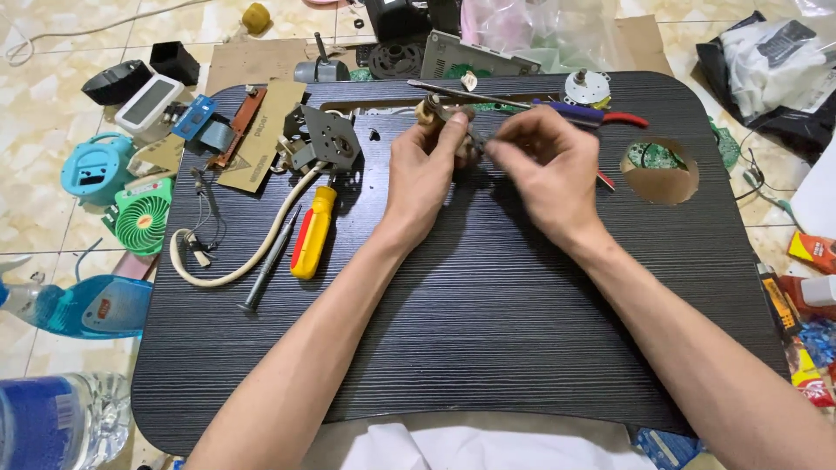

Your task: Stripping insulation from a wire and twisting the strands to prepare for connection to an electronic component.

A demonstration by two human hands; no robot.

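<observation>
Both hands meet above the upper middle of the black lap table (488, 331). The left hand (424, 170) is closed around a small tan part (428, 110), fingers curled over it. The right hand (547, 165) pinches at the same part from 3 o'clock, fingertips tight together; what it grips is too small to tell. At 9 o'clock of the left hand lies a yellow screwdriver (312, 233), with a grey metal bracket (320, 139) at 10 o'clock. Pliers (601, 114) with red and purple handles lie at 1 o'clock of the right hand, beside a round hole (659, 171) in the table.
</observation>
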